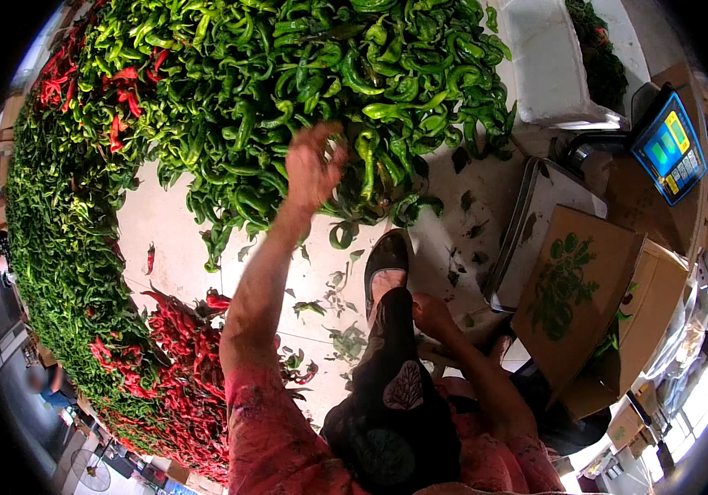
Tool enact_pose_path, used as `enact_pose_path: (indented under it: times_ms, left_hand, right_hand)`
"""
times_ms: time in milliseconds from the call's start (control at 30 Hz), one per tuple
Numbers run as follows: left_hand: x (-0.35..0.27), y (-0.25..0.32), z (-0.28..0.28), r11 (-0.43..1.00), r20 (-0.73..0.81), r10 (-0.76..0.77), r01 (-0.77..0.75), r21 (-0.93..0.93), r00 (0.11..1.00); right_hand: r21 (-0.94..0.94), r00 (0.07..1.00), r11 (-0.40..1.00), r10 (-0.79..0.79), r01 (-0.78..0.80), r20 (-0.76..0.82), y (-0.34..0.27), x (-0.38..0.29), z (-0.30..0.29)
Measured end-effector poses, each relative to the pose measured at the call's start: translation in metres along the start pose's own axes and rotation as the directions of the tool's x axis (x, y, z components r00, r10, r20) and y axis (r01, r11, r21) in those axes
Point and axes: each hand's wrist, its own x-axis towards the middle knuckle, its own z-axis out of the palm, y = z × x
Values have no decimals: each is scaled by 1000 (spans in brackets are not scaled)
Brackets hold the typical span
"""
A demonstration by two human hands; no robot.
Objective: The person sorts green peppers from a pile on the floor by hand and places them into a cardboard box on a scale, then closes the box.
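My left hand (315, 166) is stretched out over the near edge of a large heap of green chilli peppers (249, 117). Its fingers are blurred and look apart, with no pepper plainly held. Just right of it lies a light green pepper (366, 158). My right hand (431, 314) is low beside my dark trouser leg (394, 334), its fingers bent and partly hidden; whether it holds anything does not show. A dark shoe (388, 257) rests at the heap's edge on the pale floor (255, 272).
Red chilli peppers (187, 346) are piled at left. To the right are an open cardboard box (577, 291), a weighing scale's metal platform (539, 210) with its blue display (669, 145), and a white foam box (546, 62). A person (51, 387) is far left.
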Motion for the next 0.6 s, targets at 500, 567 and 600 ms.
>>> enact_pose_path:
  times_ms: [500,567,600]
  left_hand:
    - [11,-6,46,923,40,248,-248,295,968]
    - [-34,-17,41,925,176,196,-242,292,965]
    - [-49,3,36,966,88,126,-143,218,988]
  right_hand:
    - [2,998,998,-61,61,-11,2,2,-2]
    - [3,995,995,-102,103,-15,5,4,1]
    - [3,993,993,-117,117,-23,8,4,1]
